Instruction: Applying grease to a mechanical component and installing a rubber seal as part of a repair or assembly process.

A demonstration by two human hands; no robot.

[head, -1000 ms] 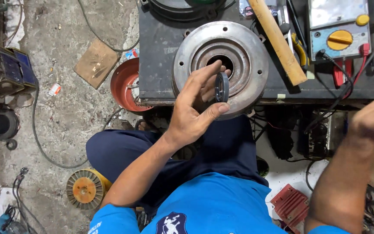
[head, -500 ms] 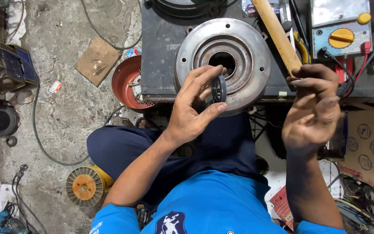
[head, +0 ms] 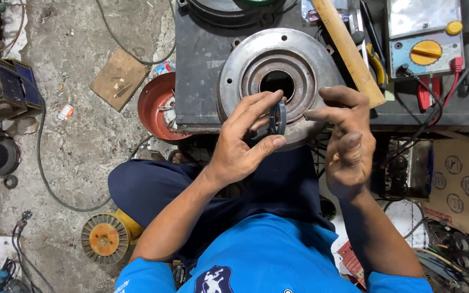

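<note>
My left hand pinches a small dark ring upright between thumb and fingers, just in front of a round grey metal housing with a central hole that lies on the dark workbench. My right hand is raised beside the ring, to its right, fingers loosely curled and index finger pointing toward it, a short gap apart, holding nothing.
A wooden handle lies diagonally right of the housing, and a grey-blue meter with a yellow dial sits at the far right with red leads. A red bowl, a wood block, cables and a wire spool lie on the concrete floor.
My right hand came in from the far right and now hovers close to the ring. My left hand with the ring has stayed nearly still.
</note>
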